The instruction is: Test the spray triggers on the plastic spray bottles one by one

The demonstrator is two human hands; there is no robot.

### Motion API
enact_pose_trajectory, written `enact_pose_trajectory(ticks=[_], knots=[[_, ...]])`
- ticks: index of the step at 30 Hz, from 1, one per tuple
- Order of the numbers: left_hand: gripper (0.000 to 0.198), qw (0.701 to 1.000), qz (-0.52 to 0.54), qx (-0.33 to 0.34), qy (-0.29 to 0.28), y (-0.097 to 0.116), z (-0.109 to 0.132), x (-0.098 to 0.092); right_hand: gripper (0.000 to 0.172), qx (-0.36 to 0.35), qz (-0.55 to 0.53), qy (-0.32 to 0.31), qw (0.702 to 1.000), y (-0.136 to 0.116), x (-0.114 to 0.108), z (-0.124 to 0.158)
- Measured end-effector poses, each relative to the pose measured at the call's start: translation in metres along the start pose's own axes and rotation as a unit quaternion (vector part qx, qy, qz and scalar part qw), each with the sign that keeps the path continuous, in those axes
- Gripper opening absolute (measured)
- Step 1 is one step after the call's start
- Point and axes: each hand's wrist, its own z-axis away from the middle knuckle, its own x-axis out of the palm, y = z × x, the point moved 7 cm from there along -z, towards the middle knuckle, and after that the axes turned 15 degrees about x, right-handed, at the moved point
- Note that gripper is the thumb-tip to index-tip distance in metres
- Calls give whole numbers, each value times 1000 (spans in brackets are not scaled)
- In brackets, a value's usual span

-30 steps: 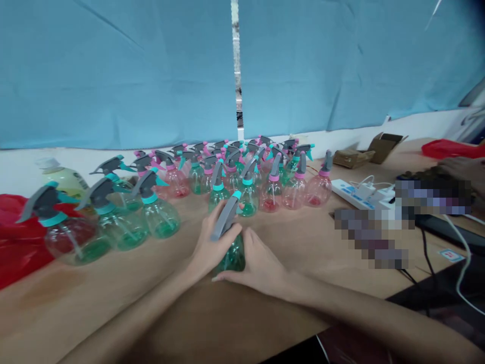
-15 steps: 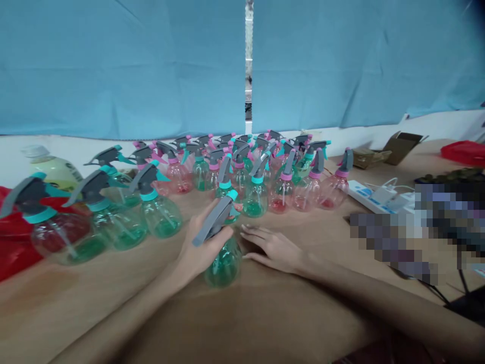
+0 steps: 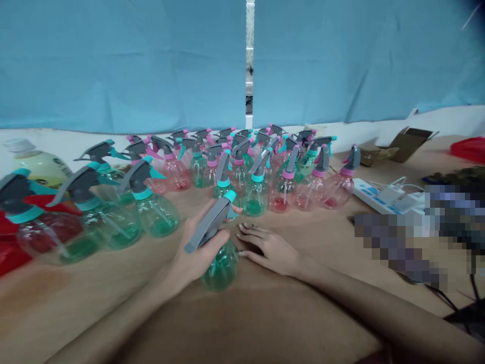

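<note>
My left hand (image 3: 199, 245) is wrapped round the neck of a green spray bottle (image 3: 220, 268) with a grey and turquoise trigger head, upright at the front of the wooden table (image 3: 242, 323). Just right of that bottle, my right hand (image 3: 269, 247) lies flat with its fingers a little apart, the fingertips close to the bottle. Green spray bottles (image 3: 156, 215) with turquoise collars stand to the left. Directly beyond my hands are another green bottle (image 3: 254, 199) and a pink bottle (image 3: 281, 196), in front of several more.
A power strip (image 3: 373, 198) with plugs and cables lies at the right, near a blurred-out object (image 3: 401, 250). An open cardboard box (image 3: 411, 144) stands behind. A large pale bottle (image 3: 40, 164) and red plastic (image 3: 13, 250) are at the left.
The view has shifted slightly, so the left bottles appear further left. My left hand still grips the green bottle, whose head leans slightly more to the left. My right hand stays flat.
</note>
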Motion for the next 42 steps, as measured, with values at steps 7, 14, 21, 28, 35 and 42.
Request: enact_pose_trajectory(ticks=[7, 14, 21, 28, 35, 42], knots=[[27, 999, -27, -2, -17, 5, -2, -3, 48, 5, -12, -11, 1000, 0, 0, 0], [17, 999, 16, -28, -19, -1, -1, -1, 47, 4, -31, -11, 999, 2, 0, 0], [10, 998, 45, -35, 0, -9, 1, -1, 46, 8, -25, -16, 1000, 1, -1, 0], [27, 997, 67, -29, 21, -11, 0, 0, 48, 9, -23, -18, 1000, 2, 1, -1], [16, 997, 53, -32, 39, -9, 1, -1, 48, 5, -14, -11, 1000, 2, 0, 0], [18, 997, 64, -30, 32, -8, 0, 0, 49, 0, -10, -8, 1000, 3, 2, 0]])
